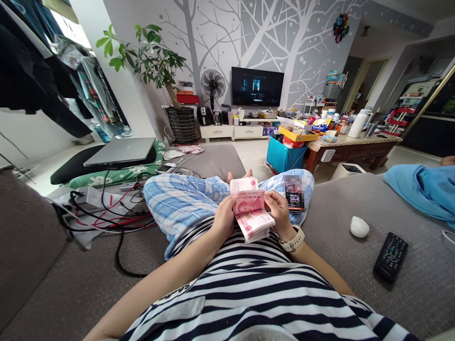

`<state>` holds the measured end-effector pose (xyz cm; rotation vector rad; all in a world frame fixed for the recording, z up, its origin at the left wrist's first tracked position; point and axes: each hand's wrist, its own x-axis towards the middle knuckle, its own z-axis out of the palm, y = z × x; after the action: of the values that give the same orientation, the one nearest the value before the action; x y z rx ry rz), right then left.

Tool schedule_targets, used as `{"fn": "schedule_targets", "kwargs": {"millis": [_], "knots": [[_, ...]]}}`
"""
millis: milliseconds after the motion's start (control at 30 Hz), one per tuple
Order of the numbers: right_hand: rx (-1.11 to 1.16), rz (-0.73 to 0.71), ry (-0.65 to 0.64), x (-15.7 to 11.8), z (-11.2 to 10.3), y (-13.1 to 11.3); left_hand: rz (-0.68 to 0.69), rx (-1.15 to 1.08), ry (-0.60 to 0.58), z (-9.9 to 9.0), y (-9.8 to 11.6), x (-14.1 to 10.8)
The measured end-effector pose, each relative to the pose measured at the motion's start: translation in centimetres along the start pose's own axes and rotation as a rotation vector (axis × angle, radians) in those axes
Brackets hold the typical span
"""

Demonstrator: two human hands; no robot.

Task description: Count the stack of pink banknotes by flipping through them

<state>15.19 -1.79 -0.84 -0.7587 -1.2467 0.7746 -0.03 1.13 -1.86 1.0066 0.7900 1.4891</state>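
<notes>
A thick stack of red 100 banknotes (255,224) is held over my lap between both hands. My left hand (224,215) is closed around the stack's left side, its thumb on top. At the right, my right hand (279,208) pinches the edge of a bent-up banknote (249,203) near its upper right corner. More of the notes fan out beyond it, away from me. A light watch is on my right wrist. On my right knee, beside that hand, lies a phone (294,193) with its screen lit and partly blurred out.
On the sofa to my right are a white mouse (359,227) and a black remote control (390,257). A closed laptop (120,151) rests on cushions at the left, above tangled cables (103,213). A cluttered coffee table (348,142) stands ahead right, with a blue bin (286,155) beside it.
</notes>
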Motion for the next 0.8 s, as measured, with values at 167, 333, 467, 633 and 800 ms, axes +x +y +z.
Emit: {"fn": "schedule_targets", "kwargs": {"millis": [167,333,467,633,800], "knots": [[0.071,0.019,-0.015,-0.1,0.2,0.0,-0.056,-0.095,-0.027,0.1,0.3,-0.2],[0.007,0.016,-0.007,0.2,0.2,0.1,-0.085,-0.139,-0.026,0.5,0.6,-0.5],[-0.026,0.040,0.025,0.5,0.1,0.5,-0.128,-0.169,-0.061,0.8,1.2,-0.8],[-0.014,0.036,0.042,0.7,0.1,0.9,-0.141,-0.151,-0.109,1.0,1.7,-1.1],[-0.053,0.032,-0.002,0.7,0.0,0.9,-0.128,-0.137,-0.114,1.0,1.7,-1.0]]}}
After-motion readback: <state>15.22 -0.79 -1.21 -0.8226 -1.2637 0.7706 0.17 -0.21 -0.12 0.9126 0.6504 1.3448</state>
